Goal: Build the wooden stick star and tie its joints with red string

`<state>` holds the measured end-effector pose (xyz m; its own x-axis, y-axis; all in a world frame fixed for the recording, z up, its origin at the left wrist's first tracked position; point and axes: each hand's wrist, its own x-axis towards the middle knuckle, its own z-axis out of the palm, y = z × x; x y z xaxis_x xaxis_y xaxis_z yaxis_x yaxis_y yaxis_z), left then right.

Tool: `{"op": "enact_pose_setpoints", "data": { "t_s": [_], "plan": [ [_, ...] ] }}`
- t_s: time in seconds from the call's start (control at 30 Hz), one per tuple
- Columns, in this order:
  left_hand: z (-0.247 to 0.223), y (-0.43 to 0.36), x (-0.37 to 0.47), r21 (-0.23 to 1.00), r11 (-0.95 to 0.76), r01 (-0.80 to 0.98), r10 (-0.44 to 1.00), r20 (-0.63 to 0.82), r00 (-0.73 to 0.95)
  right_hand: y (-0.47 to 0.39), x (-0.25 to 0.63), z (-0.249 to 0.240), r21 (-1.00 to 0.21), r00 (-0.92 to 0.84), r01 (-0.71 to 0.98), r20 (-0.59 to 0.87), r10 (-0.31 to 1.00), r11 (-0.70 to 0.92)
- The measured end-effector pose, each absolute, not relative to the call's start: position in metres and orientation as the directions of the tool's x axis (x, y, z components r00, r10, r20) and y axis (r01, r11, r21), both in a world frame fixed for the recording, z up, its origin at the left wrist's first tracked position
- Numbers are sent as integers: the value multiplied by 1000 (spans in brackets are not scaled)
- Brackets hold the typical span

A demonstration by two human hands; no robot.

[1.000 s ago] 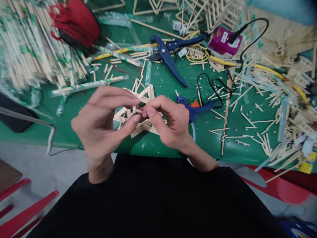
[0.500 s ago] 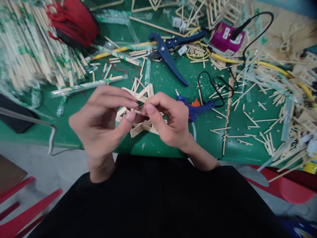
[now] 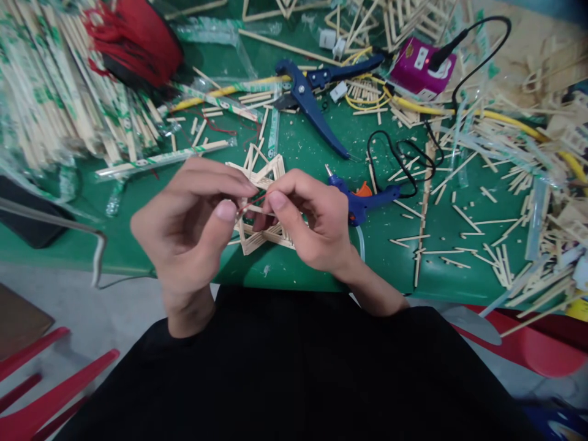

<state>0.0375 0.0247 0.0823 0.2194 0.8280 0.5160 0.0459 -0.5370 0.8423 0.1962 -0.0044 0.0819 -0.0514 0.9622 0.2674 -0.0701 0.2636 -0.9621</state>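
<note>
Red string (image 3: 252, 201) is running between two bare hands, just above the near edge of the green tabletop (image 3: 275, 275). Right hand (image 3: 316, 220) is pinching the string and a short wooden stick (image 3: 258, 211) between thumb and index finger; stick end is pointing toward the left hand (image 3: 186, 220). Left hand is curving around the string's other end, thumb and index fingertip standing apart; can't tell if its other fingers are gripping anything. Wooden star frame (image 3: 264, 237) is lying on the tabletop under both hands, partly hidden by them. Blue glue gun (image 3: 342, 187) is resting just beside the right hand, nozzle pointing toward the far edge. Blue cutter (image 3: 315, 116) is lying farther back, one handle pointing at the glue gun. Purple power box (image 3: 411, 70) is sitting toward the far edge, right of the cutter, black plug (image 3: 448, 54) standing in it. Yellow cable (image 3: 418, 109) is stretching toward the right edge. Wrapped chopsticks (image 3: 64, 98) are filling the far left area, red bundle (image 3: 151, 43) sitting next to them. Loose sticks (image 3: 501, 263) are littering the tabletop toward the right edge.
</note>
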Motion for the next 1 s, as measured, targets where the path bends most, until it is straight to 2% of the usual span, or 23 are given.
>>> {"op": "enact_pose_setpoints", "data": {
  "t_s": [0.33, 0.57, 0.83, 1.0],
  "plan": [
    [84, 25, 42, 863, -501, 68, 849, 474, 233, -4, 197, 81, -979, -58, -12, 205, 977, 205],
    [85, 27, 40, 841, -535, 81, 823, 498, 274, -3, 197, 79, -964, -72, 13, 263, 962, 264],
    [88, 28, 44, 832, -541, 126, 822, 491, 288, 12, 214, 63, -891, -221, 186, 372, 901, 414],
    [87, 31, 46, 857, -507, 87, 838, 467, 281, 20, 227, 59, -879, -280, 303, 287, 916, 368]
  ]
}}
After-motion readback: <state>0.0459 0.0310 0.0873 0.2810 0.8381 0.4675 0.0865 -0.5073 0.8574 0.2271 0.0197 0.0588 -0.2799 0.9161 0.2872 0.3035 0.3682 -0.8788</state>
